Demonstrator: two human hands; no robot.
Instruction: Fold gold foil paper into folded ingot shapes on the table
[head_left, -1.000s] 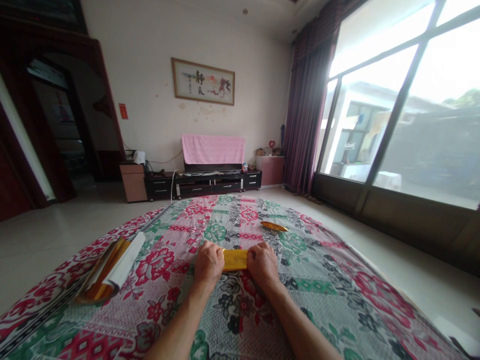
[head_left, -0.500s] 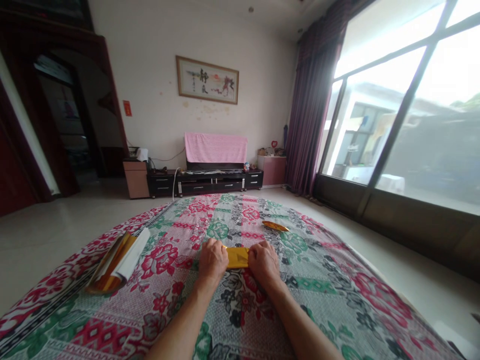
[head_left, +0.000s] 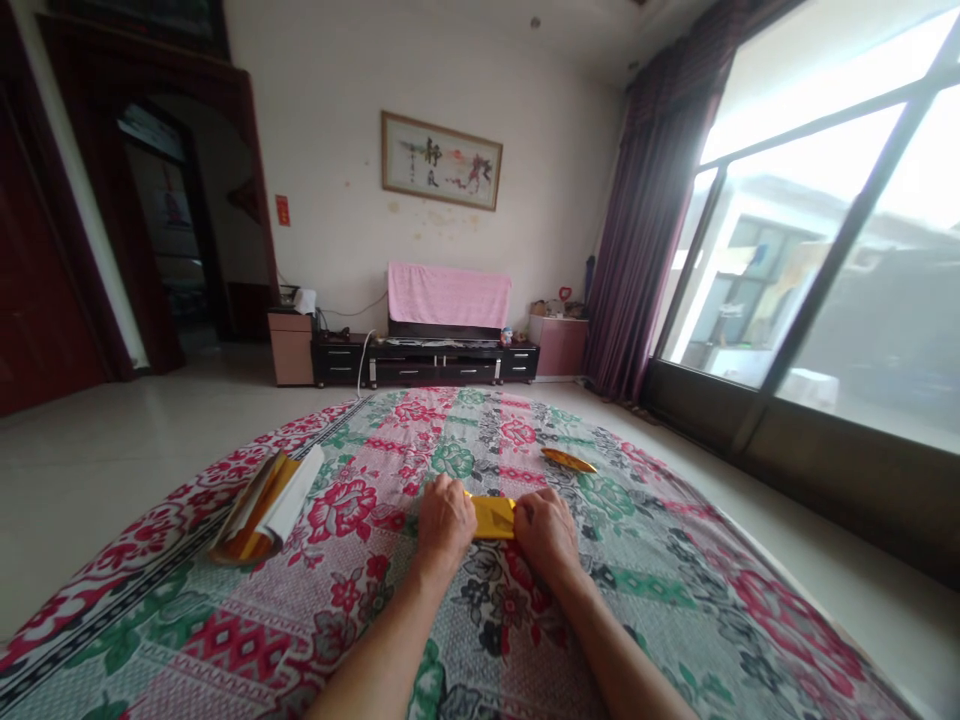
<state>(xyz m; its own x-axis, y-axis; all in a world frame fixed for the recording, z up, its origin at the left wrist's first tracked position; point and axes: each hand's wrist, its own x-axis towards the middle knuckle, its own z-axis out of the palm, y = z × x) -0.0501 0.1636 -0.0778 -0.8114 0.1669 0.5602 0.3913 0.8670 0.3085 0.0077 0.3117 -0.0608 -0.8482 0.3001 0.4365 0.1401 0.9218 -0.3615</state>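
Note:
A small rectangle of shiny gold foil paper [head_left: 493, 518] lies folded between my hands, low over the flowered cloth. My left hand [head_left: 447, 518] is closed on its left end, fingers curled. At the opposite end, my right hand [head_left: 546, 528] grips the foil paper with thumb and bent fingers. Beyond my right hand rests a boat-shaped piece of folded gold foil [head_left: 568, 460]. Off to the left lies a loosely curled stack of gold and white paper sheets [head_left: 268, 505].
The patterned cloth [head_left: 345, 620] covers a broad rounded surface. Past it, a low black cabinet [head_left: 409, 372] stands along the wall with a pink cloth [head_left: 448, 295] above it. A purple curtain [head_left: 645, 240] and large window are at the right; a doorway is at the left.
My view has turned slightly left, so everything sits further right in the picture. Both hands keep hold of the gold foil paper with little visible difference.

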